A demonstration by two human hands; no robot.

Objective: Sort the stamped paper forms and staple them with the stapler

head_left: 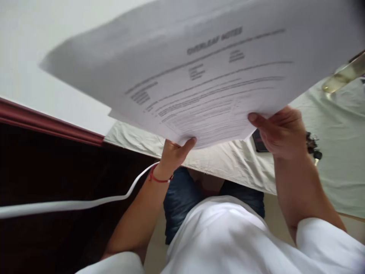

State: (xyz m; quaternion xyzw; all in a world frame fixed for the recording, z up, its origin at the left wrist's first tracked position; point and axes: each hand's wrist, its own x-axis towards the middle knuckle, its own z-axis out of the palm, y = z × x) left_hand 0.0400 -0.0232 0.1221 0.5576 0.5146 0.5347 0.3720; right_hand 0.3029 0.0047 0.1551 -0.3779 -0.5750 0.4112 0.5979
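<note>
A large stack of printed paper sheets (171,83) is held up in front of me, tilted, its heading reading "OVERLEAF NOTES". The smaller print is too blurred to read. My left hand (178,152) pinches the near edge, thumb on top and the other fingers hidden beneath. On the near right edge, my right hand (281,131) grips the sheets in the same way, its thumb lying across the print. A second layer shows at the left edge, so more than one sheet is held.
Below the paper is a table with a pale green cloth (339,160). On it, a dark phone (259,141) and a bunch of keys (313,146) lie by my right hand. A clear yellowish object (343,76) is at far right. A white cable (114,198) runs left.
</note>
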